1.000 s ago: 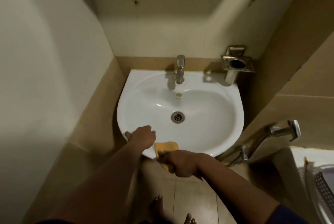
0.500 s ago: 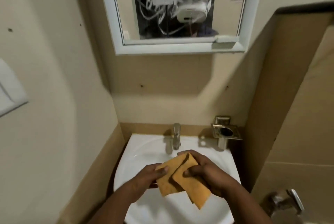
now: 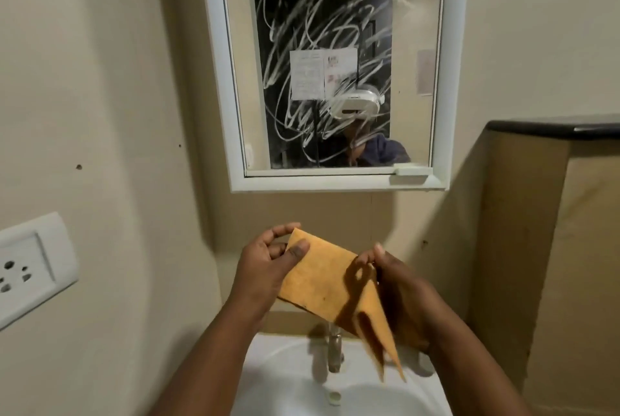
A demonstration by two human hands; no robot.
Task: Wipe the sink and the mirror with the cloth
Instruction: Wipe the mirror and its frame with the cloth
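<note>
At nine o'clock a white wall socket (image 3: pixel 32 268) sits on the cream wall. Your left hand (image 3: pixel 265 269) pinches the upper left corner of the orange cloth (image 3: pixel 330 285) between thumb and fingers (image 3: pixel 285 229). The cloth hangs spread between your hands at the centre, its lower corner drooping toward five o'clock over the tap (image 3: pixel 334 350). The white sink (image 3: pixel 285 382) lies below at six o'clock. At twelve o'clock the white-framed mirror (image 3: pixel 416 13) carries looping white streaks across its glass. Your right hand (image 3: pixel 402 291) grips the cloth's right edge, fingertips pinched at its top
</note>
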